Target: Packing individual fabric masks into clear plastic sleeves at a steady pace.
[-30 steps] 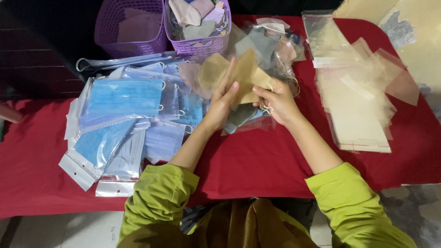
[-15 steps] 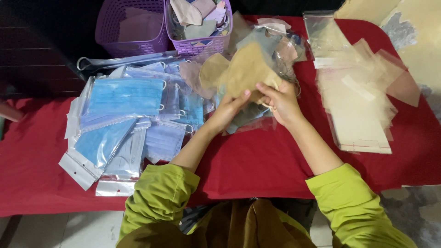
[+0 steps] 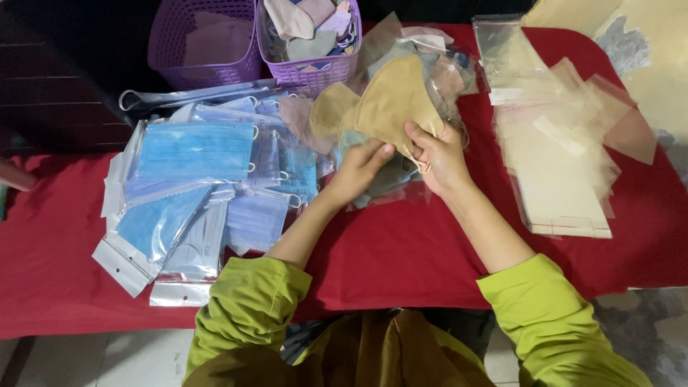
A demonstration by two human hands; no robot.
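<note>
Since the earlier frames the tan cloth mask (image 3: 398,100) has come up off the heap and turned: a second ago it lay folded between both hands, and now it stands raised and spread, its cupped side showing, above the middle of the red tablecloth (image 3: 401,251). The right hand (image 3: 438,159) has closed on its lower edge, thumb and fingers pinching the fabric where the ear loop hangs. The left hand (image 3: 360,166) has slid lower; its fingers lie half curled under the mask's near edge, touching it or the clear wrappers below, and I cannot tell whether it grips anything. In my judgement the mask is being opened out for handling, not set down.

Count, from the mask outward:
- Tan masks: one in hand; a second tan piece (image 3: 331,109) lies just left of it, touching.
- Loose clear wrappers with masks inside (image 3: 444,68): a crumpled heap beyond and under the hands, number not countable.
- Bagged blue surgical masks (image 3: 193,150): an overlapping spread on the left, at least six packets discernible, more hidden beneath.
- Purple baskets: two at the far edge. The left basket (image 3: 204,36) shows a pale sheet inside; the right basket (image 3: 308,68) is heaped with cloth masks in pink, grey and beige.
- Empty clear sleeves (image 3: 555,172): one fanned stack on the right, well apart from the hands, sheets too many and too overlapped to count.

Both forearms wear green sleeves (image 3: 251,301).
</note>
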